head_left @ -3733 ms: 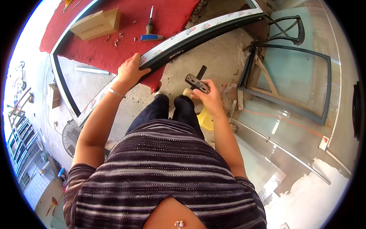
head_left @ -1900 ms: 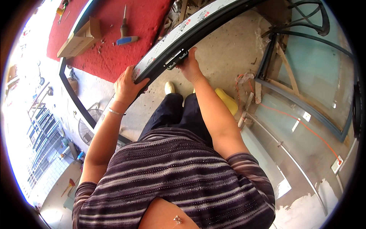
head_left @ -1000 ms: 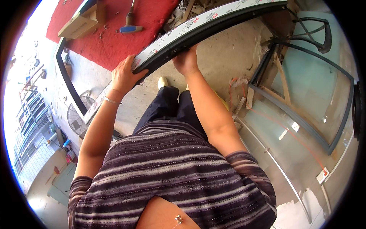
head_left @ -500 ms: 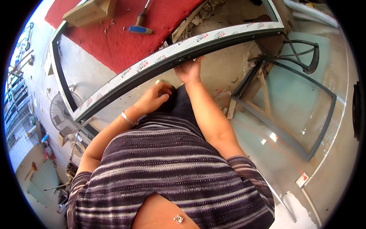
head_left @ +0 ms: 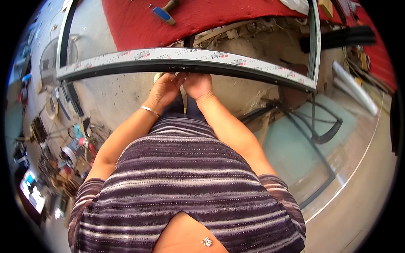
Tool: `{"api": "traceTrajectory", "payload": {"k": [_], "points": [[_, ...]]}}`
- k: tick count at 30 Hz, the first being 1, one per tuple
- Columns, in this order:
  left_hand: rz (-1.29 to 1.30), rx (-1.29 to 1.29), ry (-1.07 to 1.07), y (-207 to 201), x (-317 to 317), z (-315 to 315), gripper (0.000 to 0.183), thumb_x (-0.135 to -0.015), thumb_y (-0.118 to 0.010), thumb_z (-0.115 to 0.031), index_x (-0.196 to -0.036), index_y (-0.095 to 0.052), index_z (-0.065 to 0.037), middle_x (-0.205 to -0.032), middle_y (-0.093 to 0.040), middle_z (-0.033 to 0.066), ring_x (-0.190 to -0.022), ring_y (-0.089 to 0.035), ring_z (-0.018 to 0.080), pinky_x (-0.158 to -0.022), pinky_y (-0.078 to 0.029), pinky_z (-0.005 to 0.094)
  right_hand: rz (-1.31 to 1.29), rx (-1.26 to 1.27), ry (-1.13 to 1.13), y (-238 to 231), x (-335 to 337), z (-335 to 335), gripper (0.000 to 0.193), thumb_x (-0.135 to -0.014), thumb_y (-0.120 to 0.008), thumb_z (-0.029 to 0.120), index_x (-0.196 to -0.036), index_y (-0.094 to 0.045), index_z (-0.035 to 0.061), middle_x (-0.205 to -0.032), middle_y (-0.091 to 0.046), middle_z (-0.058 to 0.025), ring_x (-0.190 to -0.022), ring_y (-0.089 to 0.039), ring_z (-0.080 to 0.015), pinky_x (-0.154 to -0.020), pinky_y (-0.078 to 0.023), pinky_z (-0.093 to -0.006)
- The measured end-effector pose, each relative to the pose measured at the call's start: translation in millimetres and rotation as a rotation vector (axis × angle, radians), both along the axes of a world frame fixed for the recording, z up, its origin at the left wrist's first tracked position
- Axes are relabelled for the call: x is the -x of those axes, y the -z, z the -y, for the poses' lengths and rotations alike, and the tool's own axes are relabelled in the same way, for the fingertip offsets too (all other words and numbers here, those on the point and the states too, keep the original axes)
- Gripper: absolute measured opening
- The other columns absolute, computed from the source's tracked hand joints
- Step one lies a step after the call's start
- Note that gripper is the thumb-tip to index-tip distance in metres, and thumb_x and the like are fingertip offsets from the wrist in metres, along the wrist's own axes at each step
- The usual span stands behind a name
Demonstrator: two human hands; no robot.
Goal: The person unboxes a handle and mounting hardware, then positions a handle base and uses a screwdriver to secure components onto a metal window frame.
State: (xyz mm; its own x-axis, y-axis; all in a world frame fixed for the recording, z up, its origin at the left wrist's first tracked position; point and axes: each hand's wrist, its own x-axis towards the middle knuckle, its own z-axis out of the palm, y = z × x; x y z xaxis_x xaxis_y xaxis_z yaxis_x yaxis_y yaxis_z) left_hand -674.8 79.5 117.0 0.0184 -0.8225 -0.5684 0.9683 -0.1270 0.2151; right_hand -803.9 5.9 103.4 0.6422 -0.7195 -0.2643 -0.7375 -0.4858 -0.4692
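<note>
A large black window frame point(head_left: 139, 68), its face covered with white printed film, spans the view in front of me. My left hand point(head_left: 166, 89) is just below the middle of its near bar, the thumb and fingers drawn together next to my right hand. Whatever those fingers may hold is too small or hidden to make out. Right beside it, my right hand point(head_left: 197, 87) curls its fingers up under the same bar, and the fingertips are hidden by it. The two hands nearly touch at the fingers.
A red-covered table point(head_left: 139, 25) lies beyond the bar, with a blue-ended tool point(head_left: 163, 15) on it. To the right are a dark bare frame point(head_left: 318, 156) and a pale glass sheet point(head_left: 287, 143). A standing fan point(head_left: 55, 59) and cluttered tools point(head_left: 76, 152) are on the left.
My left hand has moved up and right to the bar, beside my right hand. My view has turned, so the near bar now runs more level across it.
</note>
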Motion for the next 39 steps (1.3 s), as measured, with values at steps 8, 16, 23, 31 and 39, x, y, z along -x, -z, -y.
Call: {"api": "traceTrajectory", "payload": {"k": [8, 16, 23, 31, 39], "points": [[0.094, -0.179, -0.029, -21.0, 32.9, 14.3, 0.059, -0.08, -0.045, 0.013, -0.136, -0.04, -0.006, -0.126, -0.051, 0.0193, -0.116, -0.051, 0.03, -0.092, -0.045, 0.0336, 1.712, -2.09, 0.578, 34.4, 14.6, 3.7, 0.036, -0.093, -0.049, 0.035, -0.119, -0.057, 0.0118, -0.115, -0.062, -0.003, -0.096, -0.054, -0.0202, -0.082, -0.044, -0.0342], [-0.051, -0.163, -0.149, -10.5, 50.3, 13.6, 0.051, -0.084, -0.047, 0.006, -0.134, -0.042, -0.004, -0.132, -0.053, 0.0207, -0.128, -0.047, 0.0336, -0.106, -0.036, 0.0433, 0.696, -1.445, 1.258, 3.2, 70.2, 18.1, 0.039, -0.098, -0.049, 0.034, -0.129, -0.052, 0.0119, -0.124, -0.06, -0.0025, -0.112, -0.055, -0.0196, -0.093, -0.044, -0.0379], [-0.084, -0.126, -0.227, -2.8, 59.6, 17.6, 0.046, -0.091, -0.049, -0.002, -0.134, -0.041, -0.015, -0.123, -0.059, 0.0135, -0.118, -0.054, 0.0317, -0.105, -0.039, 0.0476, 0.164, -1.219, 0.1, -154.3, 115.9, 87.1, 0.027, -0.098, -0.054, 0.025, -0.102, -0.065, 0.0, -0.087, -0.068, -0.0074, -0.079, -0.065, -0.0141, -0.073, -0.052, -0.0272], [0.021, -0.103, -0.397, -3.7, 81.6, 22.8, 0.053, -0.097, -0.055, -0.019, -0.143, -0.03, -0.029, -0.127, -0.053, 0.0069, -0.112, -0.056, 0.0286, -0.102, -0.042, 0.0488, 0.396, -0.095, -0.446, -160.7, -71.4, 255.4, 0.012, -0.083, -0.068, 0.011, -0.09, -0.066, 0.0009, -0.083, -0.068, -0.0147, -0.076, -0.067, -0.0242, -0.069, -0.052, -0.0346], [0.133, -0.081, -0.46, 9.9, 96.8, 27.0, 0.057, -0.099, -0.053, -0.021, -0.147, -0.023, -0.021, -0.131, -0.051, 0.0091, -0.11, -0.057, 0.0289, -0.098, -0.045, 0.0471, 0.038, 0.399, -0.761, -85.6, -199.4, 254.6, 0.013, -0.083, -0.061, 0.015, -0.087, -0.071, 0.0103, -0.1, -0.067, -0.0126, -0.094, -0.066, -0.0307, -0.082, -0.053, -0.0411]]}}
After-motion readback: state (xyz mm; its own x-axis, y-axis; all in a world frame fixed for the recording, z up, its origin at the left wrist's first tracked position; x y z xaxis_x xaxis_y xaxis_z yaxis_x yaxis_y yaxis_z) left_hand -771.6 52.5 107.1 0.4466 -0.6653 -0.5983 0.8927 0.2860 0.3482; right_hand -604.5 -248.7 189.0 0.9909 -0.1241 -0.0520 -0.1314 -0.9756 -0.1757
